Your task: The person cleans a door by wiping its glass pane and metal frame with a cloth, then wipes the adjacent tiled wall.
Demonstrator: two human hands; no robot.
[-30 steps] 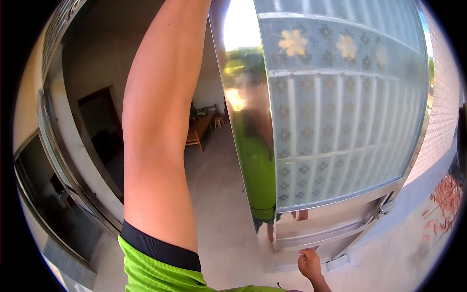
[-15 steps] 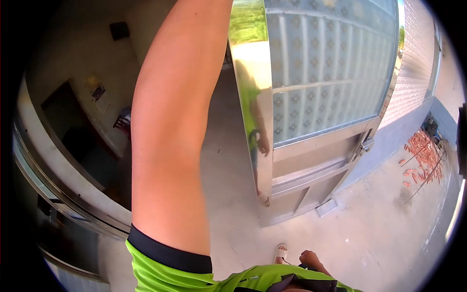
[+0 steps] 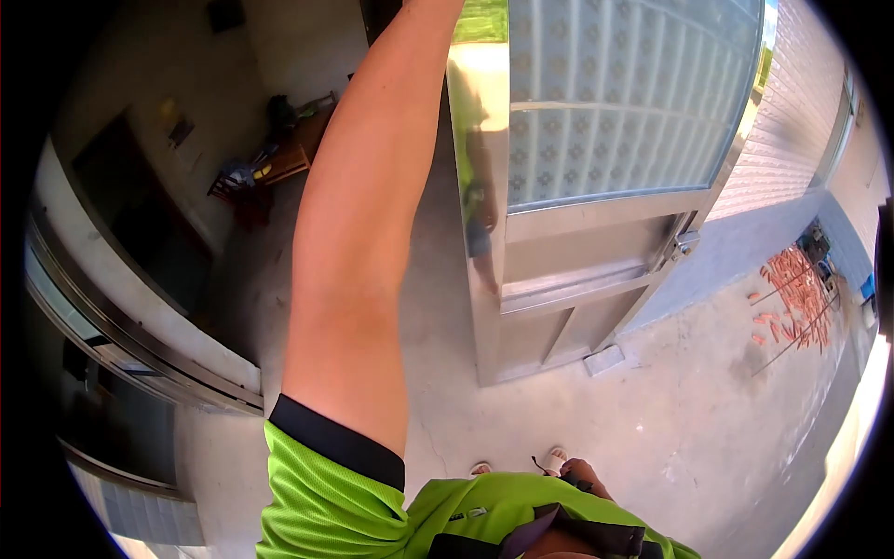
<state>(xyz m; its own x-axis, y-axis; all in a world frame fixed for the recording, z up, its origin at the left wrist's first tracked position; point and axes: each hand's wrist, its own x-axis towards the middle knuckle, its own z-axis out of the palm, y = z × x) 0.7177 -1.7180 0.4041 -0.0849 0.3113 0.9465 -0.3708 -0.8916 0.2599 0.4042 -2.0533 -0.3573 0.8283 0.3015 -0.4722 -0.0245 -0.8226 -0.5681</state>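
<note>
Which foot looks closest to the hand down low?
The right foot, beside the right hand. The left foot shows farther away, nearer the raised left arm.

The shirt (image 3: 326, 484) I see is bright lime green, its sleeve ending in a black cuff (image 3: 340, 443). The door (image 3: 587, 252) gleams silver; its glass pane (image 3: 615, 121) is pale blue-grey, with whitish vertical stripes and darker flower motifs. Over there, the wall (image 3: 782, 121) is whitish with fine lines, blue-grey below, and orange-red pieces (image 3: 796, 289) dot the pale grey floor (image 3: 670, 419).
</note>
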